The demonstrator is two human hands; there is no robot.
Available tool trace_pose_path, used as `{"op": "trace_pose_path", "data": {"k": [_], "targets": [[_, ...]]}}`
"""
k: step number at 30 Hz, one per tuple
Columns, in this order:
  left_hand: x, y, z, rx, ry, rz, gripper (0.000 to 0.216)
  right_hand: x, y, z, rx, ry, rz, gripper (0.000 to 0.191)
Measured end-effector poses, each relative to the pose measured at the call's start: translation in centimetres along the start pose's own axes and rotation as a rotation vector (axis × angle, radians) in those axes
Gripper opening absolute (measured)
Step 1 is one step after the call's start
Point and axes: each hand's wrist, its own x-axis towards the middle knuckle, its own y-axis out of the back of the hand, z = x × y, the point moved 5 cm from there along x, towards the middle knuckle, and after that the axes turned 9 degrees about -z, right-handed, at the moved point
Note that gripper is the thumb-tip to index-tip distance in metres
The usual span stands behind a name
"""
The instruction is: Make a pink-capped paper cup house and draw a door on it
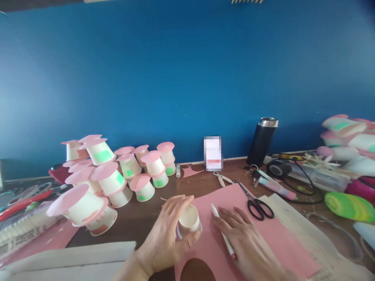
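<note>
Left hand (166, 238) was clasped round a white cup (189, 220), which stood at the left edge of the pink sheet (278, 242). Right hand (246, 242) lay on the sheet, fingers stretched, with a pen (222, 230) along its left side; couldn't tell if it gripped the pen. Scissors (256, 203) lay on the sheet's far edge. Card (213, 153) against the wall was blurred, text unreadable. Flask (261, 142) showed no legible label. Pink-roofed cup houses (99, 183) were piled at left.

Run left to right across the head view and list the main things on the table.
pile of pink-roofed cups → paper cup gripped by the left hand → white pen → black flask → green bottle
</note>
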Motion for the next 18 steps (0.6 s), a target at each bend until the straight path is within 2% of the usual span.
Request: {"op": "trace_pose_path", "data": {"k": [4, 10, 18], "targets": [[0.0, 0.2, 0.0, 0.008, 0.009, 0.003, 0.059, -0.1, -0.2, 0.1, -0.036, 0.013, -0.028, 0.083], [-0.4, 0.6, -0.4, 0.017, 0.043, 0.005, 0.062, -0.6, 1.1, 0.1, -0.064, -0.003, -0.023, 0.060], [-0.4, 0.3, 0.1, 0.019, 0.016, -0.032, 0.066, -0.9, 1.9, 0.8, -0.079, -0.015, 0.006, 0.070]]}}
